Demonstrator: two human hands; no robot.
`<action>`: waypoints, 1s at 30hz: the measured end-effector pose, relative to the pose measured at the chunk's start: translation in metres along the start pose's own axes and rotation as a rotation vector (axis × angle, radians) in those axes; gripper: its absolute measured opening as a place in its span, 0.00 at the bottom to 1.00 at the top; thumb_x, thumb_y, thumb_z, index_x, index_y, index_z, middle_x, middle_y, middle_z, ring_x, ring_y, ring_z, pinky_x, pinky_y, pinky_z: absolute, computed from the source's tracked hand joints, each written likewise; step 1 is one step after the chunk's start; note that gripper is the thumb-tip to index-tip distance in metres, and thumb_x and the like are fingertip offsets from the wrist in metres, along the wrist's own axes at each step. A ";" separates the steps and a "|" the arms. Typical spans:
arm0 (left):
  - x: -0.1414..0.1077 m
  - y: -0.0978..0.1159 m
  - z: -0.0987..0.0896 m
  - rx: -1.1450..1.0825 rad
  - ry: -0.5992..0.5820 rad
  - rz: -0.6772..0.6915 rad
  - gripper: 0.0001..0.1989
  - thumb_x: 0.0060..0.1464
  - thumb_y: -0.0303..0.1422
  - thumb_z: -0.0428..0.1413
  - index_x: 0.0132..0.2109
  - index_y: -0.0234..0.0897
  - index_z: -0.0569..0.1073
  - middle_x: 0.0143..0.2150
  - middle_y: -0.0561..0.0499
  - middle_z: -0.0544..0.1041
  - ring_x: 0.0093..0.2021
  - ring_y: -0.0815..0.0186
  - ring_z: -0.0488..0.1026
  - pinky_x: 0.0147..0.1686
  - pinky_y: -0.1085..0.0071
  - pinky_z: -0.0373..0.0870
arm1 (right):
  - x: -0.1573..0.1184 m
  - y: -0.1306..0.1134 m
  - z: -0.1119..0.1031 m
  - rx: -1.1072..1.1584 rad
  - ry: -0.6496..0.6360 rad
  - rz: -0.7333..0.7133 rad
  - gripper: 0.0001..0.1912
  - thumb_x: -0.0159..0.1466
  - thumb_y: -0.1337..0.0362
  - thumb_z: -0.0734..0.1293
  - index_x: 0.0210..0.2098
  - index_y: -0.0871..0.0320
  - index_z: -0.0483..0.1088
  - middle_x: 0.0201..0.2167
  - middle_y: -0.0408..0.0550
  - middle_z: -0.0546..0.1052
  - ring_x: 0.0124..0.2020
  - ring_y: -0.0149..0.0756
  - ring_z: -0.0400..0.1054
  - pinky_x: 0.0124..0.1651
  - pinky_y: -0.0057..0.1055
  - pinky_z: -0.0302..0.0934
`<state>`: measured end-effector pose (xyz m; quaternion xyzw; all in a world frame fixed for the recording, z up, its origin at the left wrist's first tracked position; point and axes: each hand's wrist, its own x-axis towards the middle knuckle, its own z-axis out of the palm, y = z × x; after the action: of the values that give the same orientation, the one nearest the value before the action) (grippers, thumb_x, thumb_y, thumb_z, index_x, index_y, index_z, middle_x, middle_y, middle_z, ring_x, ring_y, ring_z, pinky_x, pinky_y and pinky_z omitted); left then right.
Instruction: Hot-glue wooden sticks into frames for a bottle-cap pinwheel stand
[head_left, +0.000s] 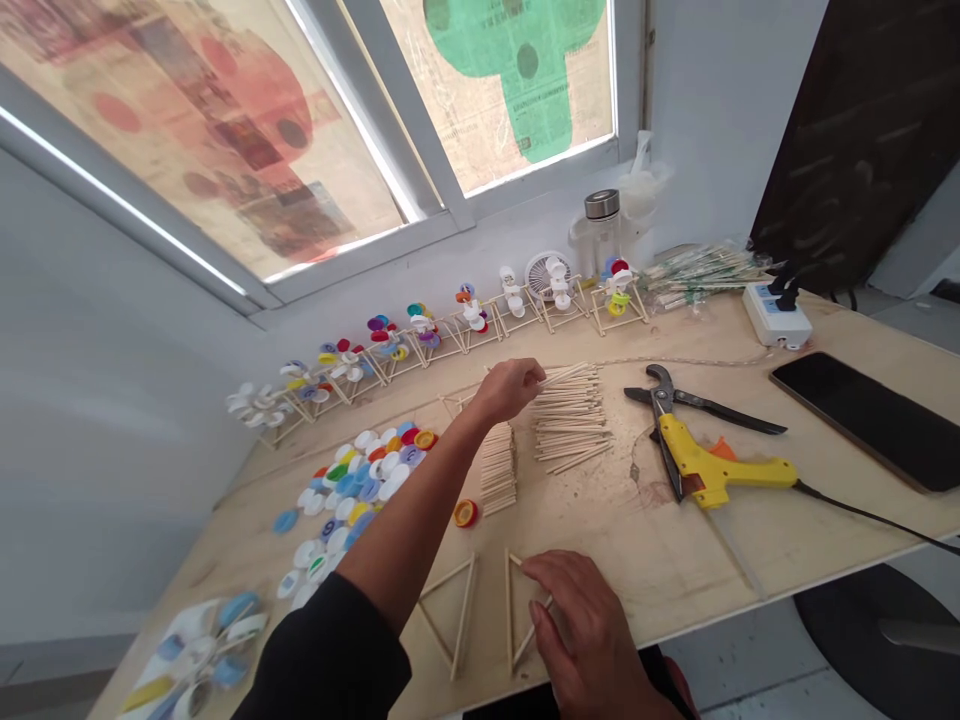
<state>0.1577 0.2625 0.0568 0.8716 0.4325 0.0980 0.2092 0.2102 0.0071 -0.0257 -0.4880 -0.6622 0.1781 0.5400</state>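
My left hand (pixel 514 388) reaches over the upper left of a pile of thin wooden sticks (pixel 571 425), its fingers pinched on one stick. A second, tighter stack of shorter sticks (pixel 498 470) lies below that wrist. Near the front edge, my right hand (pixel 589 625) is curled round the right side of a stick triangle (pixel 509 610), fingertips at its top corner and thumb at its side. Another stick triangle (pixel 465 618) lies flat to the left. A red and orange cap (pixel 466 514) sits between the stacks and the triangles.
Colored bottle caps (pixel 364 475) are spread at left. Stick frames with cap wheels (pixel 427 335) line the window side. At right are black-handled pliers (pixel 720 408), a yellow glue gun (pixel 712 470), a phone (pixel 870 420) and a power strip (pixel 776 315). A cap assembly (pixel 199 655) lies front left.
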 end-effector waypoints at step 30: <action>-0.141 0.041 0.011 -1.201 -0.152 -0.230 0.21 0.33 0.36 0.70 0.34 0.31 0.73 0.23 0.55 0.72 0.24 0.74 0.68 0.26 0.76 0.60 | -0.008 0.001 -0.004 0.239 0.202 0.320 0.17 0.64 0.63 0.59 0.51 0.57 0.66 0.49 0.52 0.72 0.51 0.38 0.66 0.55 0.39 0.60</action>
<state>0.1048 0.1258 0.0670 0.5539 0.3766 0.2387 0.7031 0.2138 0.0001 -0.0297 -0.5348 -0.4931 0.2891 0.6223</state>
